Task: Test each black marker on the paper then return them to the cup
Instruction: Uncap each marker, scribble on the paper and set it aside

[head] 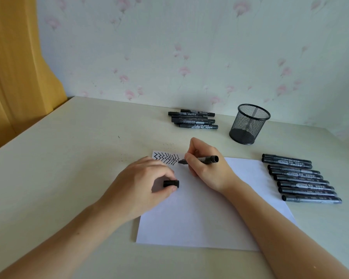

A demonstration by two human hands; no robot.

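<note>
Near the middle of the frame the right hand (205, 168) is pinching an uncapped marker (199, 159) between thumb and fingers, its tip sitting just right of the zigzag test marks (166, 159) at the upper left corner of the paper (206, 214). The left hand (141, 186) is resting on the sheet's left edge and pinching the loose cap (171, 183) between thumb and curled fingers.

To do this stroke well, the tip probably wants light, even pressure and a fresh patch of white beside the last zigzag, while the left hand is keeping the thin sheet from sliding on the smooth, pale surface (69, 158); the cap should be pressed back on fully afterwards.

The markers are slim black cylinders with grey printed labels. One row (300, 179) is lying at the right of the frame, a smaller pile (193, 118) at upper centre. The cup (249, 123), a round black wire-mesh holder, is standing at upper right, apparently without markers inside.
</note>
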